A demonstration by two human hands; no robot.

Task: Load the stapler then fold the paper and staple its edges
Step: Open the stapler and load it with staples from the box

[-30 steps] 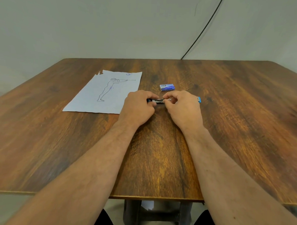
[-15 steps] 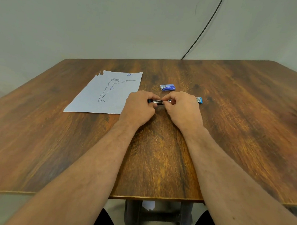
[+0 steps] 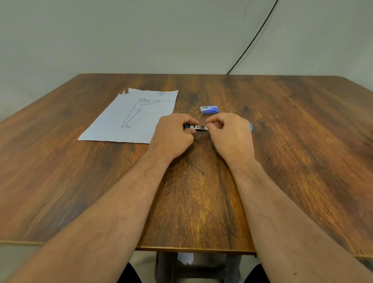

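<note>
Stapler [image 3: 198,127] opened, metal showing; paper [image 3: 131,115] flat, unfolded, left.

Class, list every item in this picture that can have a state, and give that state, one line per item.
stapler: opened out flat on the table, metal staple channel showing, held at both ends
paper: flat, unfolded, one far corner torn
staple box: lying flat, looks closed
left hand: grips the stapler
right hand: pinches the stapler

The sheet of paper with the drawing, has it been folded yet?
No, the paper lies flat and unfolded on the table, left of both hands, which are busy with the stapler.
</note>
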